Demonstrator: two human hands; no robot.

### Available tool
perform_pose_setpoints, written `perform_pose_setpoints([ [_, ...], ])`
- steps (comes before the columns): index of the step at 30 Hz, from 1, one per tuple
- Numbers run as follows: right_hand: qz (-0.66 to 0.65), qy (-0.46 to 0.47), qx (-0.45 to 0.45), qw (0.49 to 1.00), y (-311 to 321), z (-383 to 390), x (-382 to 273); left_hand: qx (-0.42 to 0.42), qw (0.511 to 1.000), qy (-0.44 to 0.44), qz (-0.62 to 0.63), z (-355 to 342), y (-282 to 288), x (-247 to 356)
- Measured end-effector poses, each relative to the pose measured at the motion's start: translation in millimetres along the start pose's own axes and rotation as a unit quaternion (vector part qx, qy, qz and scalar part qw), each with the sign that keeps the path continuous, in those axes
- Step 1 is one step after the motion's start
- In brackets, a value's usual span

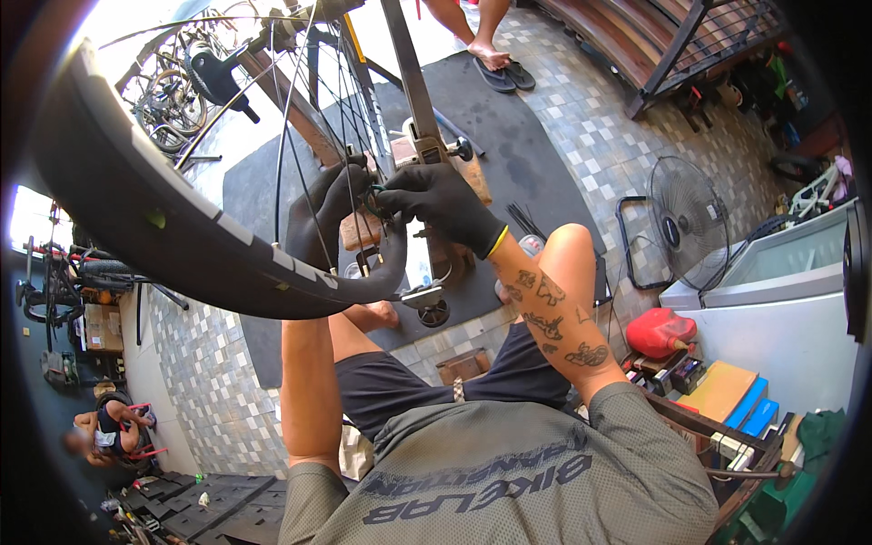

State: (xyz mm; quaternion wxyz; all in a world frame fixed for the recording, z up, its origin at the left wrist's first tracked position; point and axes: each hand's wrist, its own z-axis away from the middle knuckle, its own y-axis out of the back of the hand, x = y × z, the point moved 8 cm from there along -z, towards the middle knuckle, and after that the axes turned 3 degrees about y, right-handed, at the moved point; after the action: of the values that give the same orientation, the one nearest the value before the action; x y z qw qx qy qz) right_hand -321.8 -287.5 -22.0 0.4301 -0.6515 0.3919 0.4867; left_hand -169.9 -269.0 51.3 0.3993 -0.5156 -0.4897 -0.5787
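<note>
A bicycle wheel with a black rim and thin spokes fills the upper left, mounted in a metal stand. My left hand, in a black glove, is curled among the spokes near the rim's right end, its fingertips partly hidden. My right hand, also gloved, pinches a small green tool at the spokes, beside the left fingers. Wooden blocks lie low behind the hands at the stand's base.
A black mat lies beneath. A person's feet are at top; another person sits lower left. A fan, red fuel can and white freezer stand right. Bicycles line the left wall.
</note>
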Motion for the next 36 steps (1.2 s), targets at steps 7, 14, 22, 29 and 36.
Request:
perform_pose_setpoints([
  [7,0.234,0.092,0.049,0.967,-8,9,-32,-0.009,0.967,-0.205,-0.151,4,0,12],
  [14,0.277,0.059,-0.001,0.959,-18,-3,-34,0.032,0.983,-0.163,-0.083,12,5,18],
  [22,-0.049,-0.109,-0.101,0.988,-12,-9,-4,0.043,0.992,-0.117,-0.014,18,1,26],
  [29,0.282,0.073,0.007,0.957,-13,-11,-33,0.018,0.992,-0.121,-0.002,18,-2,27],
  [36,0.202,0.089,0.022,0.975,-7,3,-22,0.021,0.991,-0.131,0.005,17,0,37],
])
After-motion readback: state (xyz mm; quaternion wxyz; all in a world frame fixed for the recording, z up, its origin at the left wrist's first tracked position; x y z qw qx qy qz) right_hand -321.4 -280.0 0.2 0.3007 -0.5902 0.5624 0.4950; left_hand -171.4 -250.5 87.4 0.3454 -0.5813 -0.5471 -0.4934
